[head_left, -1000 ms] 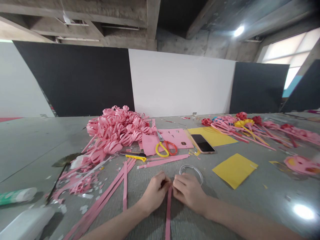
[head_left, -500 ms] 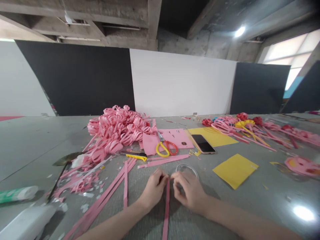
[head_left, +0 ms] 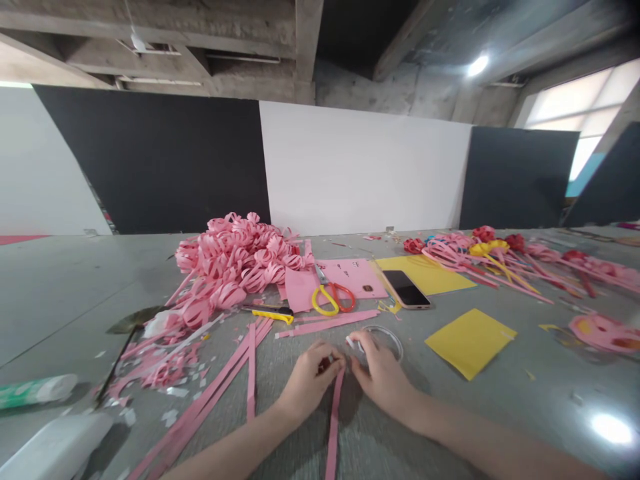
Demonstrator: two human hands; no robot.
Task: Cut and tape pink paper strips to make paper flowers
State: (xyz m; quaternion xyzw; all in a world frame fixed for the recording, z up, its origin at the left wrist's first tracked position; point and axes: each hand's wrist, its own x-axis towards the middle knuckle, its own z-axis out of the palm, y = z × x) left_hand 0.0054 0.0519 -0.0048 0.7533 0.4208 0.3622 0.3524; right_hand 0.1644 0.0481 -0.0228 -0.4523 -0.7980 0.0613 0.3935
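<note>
My left hand [head_left: 316,375] is closed in a pinch on the upper end of a narrow pink paper strip [head_left: 334,427], which hangs toward me along the table. To its right, my right hand [head_left: 383,377] has thumb and index finger apart. A small white bit shows at the index fingertip; I cannot make out what it is. Just behind this hand lies a clear ring-shaped tape roll [head_left: 397,340], partly hidden by it. Another pink strip [head_left: 251,373] lies left of my left hand, beside longer pink strips [head_left: 210,393].
Scissors [head_left: 334,300] rest on pink paper [head_left: 300,287], with a yellow utility knife [head_left: 273,315] to their left. A phone [head_left: 406,290] lies near yellow sheets [head_left: 473,343]. Pink paper loops [head_left: 235,260] are heaped at back left. A glue tube [head_left: 37,390] and white box [head_left: 57,443] lie left.
My right hand's index finger has moved up and straightened, widening the gap from the thumb. My left hand has shifted slightly right, with the strip's top end still in its fingers.
</note>
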